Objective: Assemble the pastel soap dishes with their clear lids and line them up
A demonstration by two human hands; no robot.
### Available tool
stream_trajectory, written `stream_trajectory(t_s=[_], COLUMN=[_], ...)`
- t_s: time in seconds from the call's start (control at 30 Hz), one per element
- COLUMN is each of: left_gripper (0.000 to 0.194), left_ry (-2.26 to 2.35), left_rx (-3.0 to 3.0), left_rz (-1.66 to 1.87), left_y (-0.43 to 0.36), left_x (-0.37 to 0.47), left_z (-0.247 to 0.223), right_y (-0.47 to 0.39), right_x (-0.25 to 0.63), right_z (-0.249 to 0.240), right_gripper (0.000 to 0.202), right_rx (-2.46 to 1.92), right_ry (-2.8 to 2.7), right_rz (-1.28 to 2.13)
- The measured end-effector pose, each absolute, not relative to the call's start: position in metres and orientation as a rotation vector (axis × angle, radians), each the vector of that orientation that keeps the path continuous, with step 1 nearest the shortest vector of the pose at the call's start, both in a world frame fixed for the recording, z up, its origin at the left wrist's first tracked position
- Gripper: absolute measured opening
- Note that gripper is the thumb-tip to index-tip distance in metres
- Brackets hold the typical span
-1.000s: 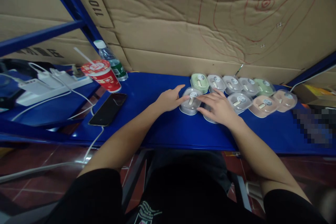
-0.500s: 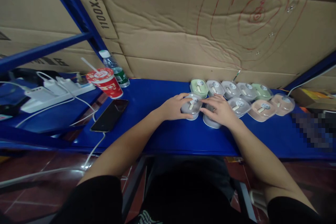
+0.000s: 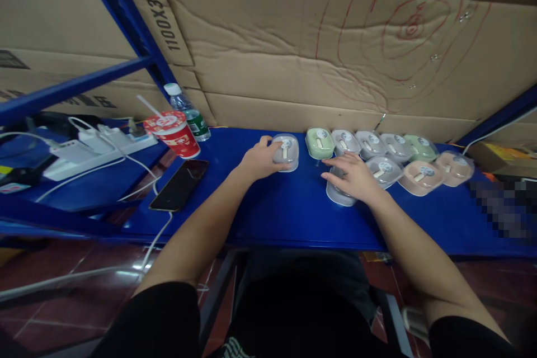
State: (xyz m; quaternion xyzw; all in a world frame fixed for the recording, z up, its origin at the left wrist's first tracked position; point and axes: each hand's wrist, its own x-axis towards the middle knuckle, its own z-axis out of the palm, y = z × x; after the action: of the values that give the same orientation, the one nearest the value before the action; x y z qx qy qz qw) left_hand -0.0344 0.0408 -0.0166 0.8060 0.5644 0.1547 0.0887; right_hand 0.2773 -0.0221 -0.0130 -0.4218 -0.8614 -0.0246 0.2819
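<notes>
My left hand [image 3: 260, 160] is closed around the side of a small grey box with a clear lid [image 3: 290, 148], thumb at the front and fingers at the back. A round sticker and a short pale piece show on its lid. With fingers spread, my right hand [image 3: 356, 177] lies over another grey lidded box [image 3: 340, 197] and hides most of it. Just behind, a green lidded box [image 3: 320, 145] begins a back row of several similar boxes. To the right of my right hand are a grey box [image 3: 384, 170] and a pink box [image 3: 422, 178].
A phone [image 3: 179, 184] lies at the left, near a red cup with a straw [image 3: 178, 137] and a water bottle [image 3: 193, 117]. Farther left is a white power strip [image 3: 100, 154] with cables. Cardboard [image 3: 260, 39] stands behind the blue table [image 3: 268, 212].
My left hand has moved left with the grey box, away from the row and my right hand. The right hand has stayed over its box, its fingers slightly more spread.
</notes>
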Motion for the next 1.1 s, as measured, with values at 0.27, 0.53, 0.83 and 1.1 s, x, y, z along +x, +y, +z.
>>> stream_trajectory(t_s=[0.27,0.53,0.83,1.1], left_gripper=[0.079,0.098,0.076,0.059], left_ry=[1.413,1.203,1.063,1.142], left_rx=[2.535,2.652,2.519,2.476], left_rz=[0.445,0.486,0.603,0.917], left_y=[0.028,0.019,0.025,0.039], left_x=[-0.024,-0.009,-0.016,-0.028], left_z=[-0.01,-0.024,-0.024,-0.014], right_y=[-0.025,-0.034,-0.033,-0.033], right_x=[0.276,0.269,0.27,0.271], right_z=[-0.008,-0.003,-0.004,-0.005], right_gripper=[0.038,0.048,0.051,0.072], right_rx=[-1.159,-1.18,-1.21,-1.221], right_ry=[-2.354,-2.526,-2.547,-2.526], right_rz=[-0.051,-0.051,-0.01,-0.003])
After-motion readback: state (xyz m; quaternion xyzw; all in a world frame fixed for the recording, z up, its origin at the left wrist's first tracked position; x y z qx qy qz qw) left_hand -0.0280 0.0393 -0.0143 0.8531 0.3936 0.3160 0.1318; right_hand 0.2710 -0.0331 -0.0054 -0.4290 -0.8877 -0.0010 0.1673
